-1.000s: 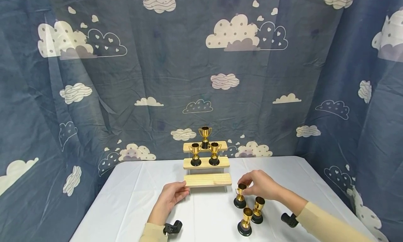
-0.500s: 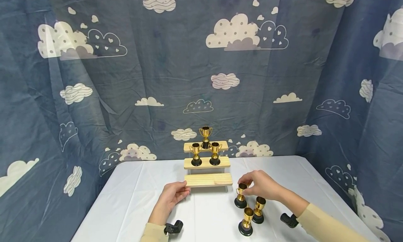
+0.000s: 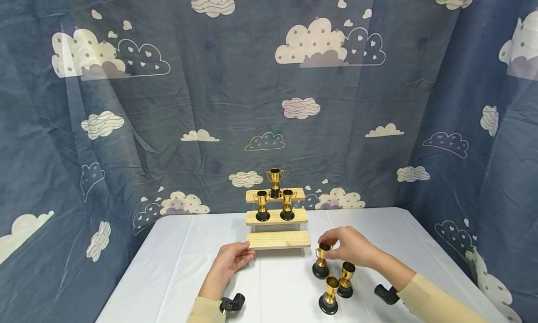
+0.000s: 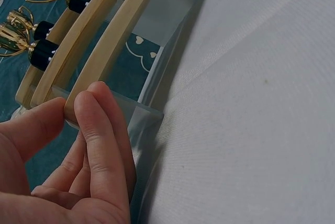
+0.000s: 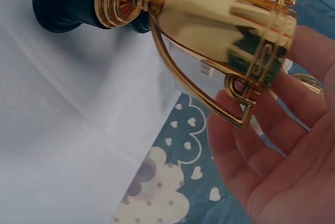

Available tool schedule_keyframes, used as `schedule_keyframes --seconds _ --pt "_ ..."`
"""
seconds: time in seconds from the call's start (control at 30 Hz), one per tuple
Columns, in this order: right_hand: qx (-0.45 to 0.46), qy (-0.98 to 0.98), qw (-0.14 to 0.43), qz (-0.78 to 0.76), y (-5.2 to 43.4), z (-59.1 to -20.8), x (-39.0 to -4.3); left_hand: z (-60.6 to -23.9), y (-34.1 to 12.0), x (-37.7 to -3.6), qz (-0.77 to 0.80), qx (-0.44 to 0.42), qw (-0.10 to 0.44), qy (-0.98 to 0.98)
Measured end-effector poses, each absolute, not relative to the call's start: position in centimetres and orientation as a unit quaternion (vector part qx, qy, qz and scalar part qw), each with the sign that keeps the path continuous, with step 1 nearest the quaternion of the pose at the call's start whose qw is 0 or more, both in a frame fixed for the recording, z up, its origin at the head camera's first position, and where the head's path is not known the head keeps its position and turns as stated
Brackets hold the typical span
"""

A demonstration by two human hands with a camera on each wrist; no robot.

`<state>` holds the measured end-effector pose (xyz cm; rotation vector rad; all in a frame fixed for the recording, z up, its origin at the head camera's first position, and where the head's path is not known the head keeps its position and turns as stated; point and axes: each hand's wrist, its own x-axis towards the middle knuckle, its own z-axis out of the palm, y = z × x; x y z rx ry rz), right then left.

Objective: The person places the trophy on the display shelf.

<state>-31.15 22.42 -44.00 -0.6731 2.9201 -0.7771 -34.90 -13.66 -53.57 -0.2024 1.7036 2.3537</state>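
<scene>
My left hand (image 3: 230, 266) holds the left end of the lowest wooden step of a three-tier display stand (image 3: 279, 239). In the left wrist view, thumb and fingers (image 4: 97, 140) pinch that step's end. To the right of the stand, my right hand (image 3: 350, 248) pinches the upper part of a gold trophy cup (image 3: 320, 270) with a black base; it is upright, close to the table. Two more trophies, one behind (image 3: 345, 281) and one in front (image 3: 329, 297), stand beside it. The right wrist view has a large trophy (image 5: 209, 20) before the fingers, partly hiding them.
One trophy (image 3: 275, 183) stands on the top step, and two more, left (image 3: 262, 206) and right (image 3: 287, 205), on the middle step. A white cloth (image 3: 189, 267) covers the table. Blue cloud-print curtains (image 3: 227, 89) hang behind and at the sides.
The trophy in my right hand has shifted very slightly, its cup a little higher in view. My left hand keeps its hold on the lowest step.
</scene>
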Motion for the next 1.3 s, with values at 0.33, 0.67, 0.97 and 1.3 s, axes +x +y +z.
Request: schedule_keyframes --seconds 0.33,0.67,0.97,1.3 --pt "-0.222 0.943 0.003 -0.247 22.4 -43.2 -30.4 -53.5 -13.7 -35.0 0.804 -0.065 0.110 0.581" --pt "-0.209 0.941 -0.019 -0.264 22.2 -42.8 -29.7 -53.7 -13.7 -35.1 0.805 -0.064 0.112 0.578" --pt "-0.211 0.937 -0.043 -0.274 21.9 -42.3 -29.2 -53.6 -13.7 -34.9 0.799 -0.063 0.112 0.588" --pt "-0.226 0.932 -0.060 -0.276 21.0 -41.3 -28.6 -53.5 -13.8 -34.8 0.797 -0.062 0.113 0.590"
